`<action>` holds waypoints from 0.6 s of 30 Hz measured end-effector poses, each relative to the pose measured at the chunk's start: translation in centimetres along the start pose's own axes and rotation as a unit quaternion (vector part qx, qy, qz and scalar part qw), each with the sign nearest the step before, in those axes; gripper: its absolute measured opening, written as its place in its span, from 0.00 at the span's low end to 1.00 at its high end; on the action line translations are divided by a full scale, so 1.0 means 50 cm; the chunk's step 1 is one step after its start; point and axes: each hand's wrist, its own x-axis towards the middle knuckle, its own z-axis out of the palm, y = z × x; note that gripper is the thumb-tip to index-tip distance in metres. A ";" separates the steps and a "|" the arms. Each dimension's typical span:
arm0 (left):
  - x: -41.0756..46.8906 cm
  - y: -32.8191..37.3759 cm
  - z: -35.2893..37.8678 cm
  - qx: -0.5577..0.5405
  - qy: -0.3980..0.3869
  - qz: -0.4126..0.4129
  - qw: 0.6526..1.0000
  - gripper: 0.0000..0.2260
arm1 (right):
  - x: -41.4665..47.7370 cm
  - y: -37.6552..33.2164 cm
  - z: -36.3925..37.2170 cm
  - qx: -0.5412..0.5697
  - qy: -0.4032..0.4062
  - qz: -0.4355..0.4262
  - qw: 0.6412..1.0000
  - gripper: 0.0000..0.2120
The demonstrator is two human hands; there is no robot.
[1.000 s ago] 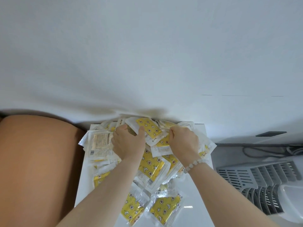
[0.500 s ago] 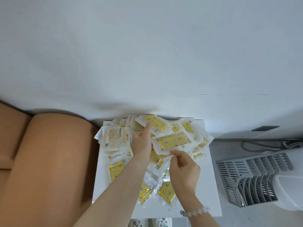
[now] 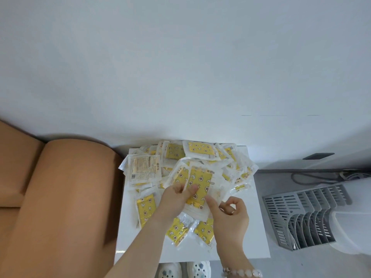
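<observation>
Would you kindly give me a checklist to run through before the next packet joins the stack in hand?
1. Left hand grips stack: ok, thumb on top.
2. Stack squared: not ok, packets fanned.
3. Right hand free: cannot tell, thumb lies on stack's corner.
4. Pile in reach: ok, just beyond the hands on the table.
5. Pile within table edges: not ok, some packets seem to overhang the left edge.

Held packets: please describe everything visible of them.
The held packets are a small fanned stack of clear plastic sachets with yellow star-and-moon inserts, raised over the pile on the white table. The left hand grips the lower left, thumb on top; the right hand pinches the lower right edge.
</observation>
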 end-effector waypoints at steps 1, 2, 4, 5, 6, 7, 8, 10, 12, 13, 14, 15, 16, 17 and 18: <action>-0.002 -0.005 0.005 -0.032 0.030 -0.008 0.999 0.06 | 0.002 0.000 -0.002 0.035 0.007 0.020 0.999 0.15; -0.002 -0.009 0.007 -0.075 0.063 -0.027 0.995 0.06 | 0.003 -0.001 -0.004 0.069 0.014 0.043 0.997 0.15; -0.001 -0.010 0.006 -0.192 0.097 -0.069 0.974 0.06 | 0.010 -0.002 -0.010 0.146 0.015 0.087 0.985 0.17; -0.003 -0.008 0.005 -0.257 0.089 -0.079 0.959 0.06 | 0.013 -0.003 -0.014 0.187 0.002 0.104 0.977 0.17; -0.007 -0.003 0.006 -0.311 0.066 -0.082 0.944 0.07 | 0.014 -0.005 -0.016 0.218 -0.017 0.119 0.968 0.14; -0.012 0.004 0.008 -0.348 0.038 -0.083 0.933 0.08 | 0.015 -0.004 -0.016 0.230 -0.038 0.127 0.964 0.12; -0.016 0.009 0.013 -0.361 0.008 -0.082 0.929 0.09 | 0.014 -0.004 -0.013 0.227 -0.060 0.131 0.963 0.10; -0.017 0.010 0.025 -0.330 -0.031 -0.078 0.940 0.11 | 0.008 0.002 -0.005 0.207 -0.100 0.129 0.965 0.09; -0.016 0.016 0.035 -0.268 -0.027 -0.069 0.961 0.11 | 0.005 0.006 -0.006 0.190 -0.145 0.132 0.962 0.11; -0.015 0.019 0.038 -0.236 -0.010 -0.061 0.970 0.10 | 0.005 0.003 -0.011 0.183 -0.176 0.141 0.957 0.12; -0.011 0.021 0.039 -0.201 0.016 -0.049 0.978 0.09 | 0.006 -0.004 -0.018 0.181 -0.213 0.157 0.947 0.14; -0.007 0.022 0.036 -0.162 0.041 -0.033 0.985 0.08 | 0.013 -0.007 -0.028 0.183 -0.244 0.181 0.935 0.18; -0.004 0.023 0.034 -0.122 0.061 -0.012 0.991 0.07 | 0.022 -0.013 -0.038 0.181 -0.257 0.209 0.926 0.22; -0.005 0.024 0.034 -0.082 0.074 0.011 0.994 0.06 | 0.036 -0.015 -0.047 0.167 -0.256 0.226 0.925 0.24; -0.007 0.024 0.035 -0.040 0.077 0.033 0.996 0.07 | 0.050 -0.020 -0.052 0.142 -0.254 0.238 0.927 0.23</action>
